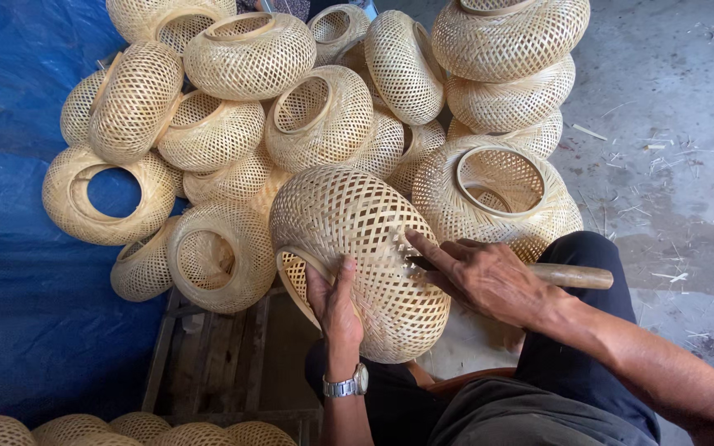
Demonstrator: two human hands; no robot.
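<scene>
A seated person has a woven bamboo basket (357, 248) resting on the lap, its round opening turned toward the near left. The left hand (335, 306) grips the basket's rim at that opening, thumb laid up over the weave, a metal wristwatch (347, 385) on the wrist. The right hand (489, 277) is clenched around a wooden-handled tool (576, 276), forefinger stretched along it, the tip pressed into the basket's side where a few strip ends stick out. Just beyond, a heap of finished baskets (316, 107) lies piled on the floor, partly over a blue tarp (10, 248) on the left. Bare concrete floor (671, 124), strewn with bamboo slivers, spreads to the right.
</scene>
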